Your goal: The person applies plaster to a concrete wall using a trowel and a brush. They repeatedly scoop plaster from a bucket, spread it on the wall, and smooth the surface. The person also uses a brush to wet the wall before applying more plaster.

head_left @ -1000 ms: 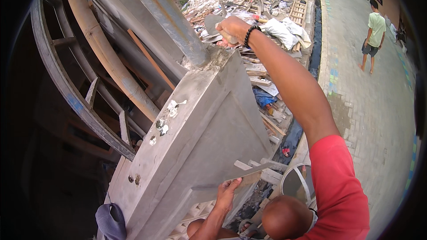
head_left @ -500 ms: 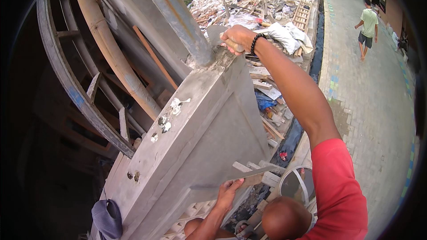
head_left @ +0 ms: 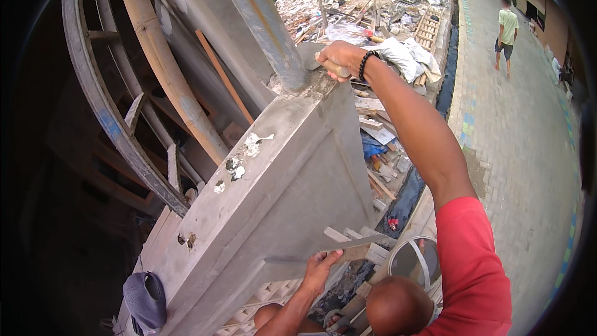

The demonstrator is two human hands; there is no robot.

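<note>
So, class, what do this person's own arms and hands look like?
The right hand is ungloved, with a black beaded bracelet at the wrist; a short red sleeve covers the upper arm. The left hand is ungloved too; no bracelet or sleeve shows there.

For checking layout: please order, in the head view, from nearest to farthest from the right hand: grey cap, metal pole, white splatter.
1. Metal pole, left of the right hand
2. White splatter, on the wall top
3. Grey cap, lower left
</note>
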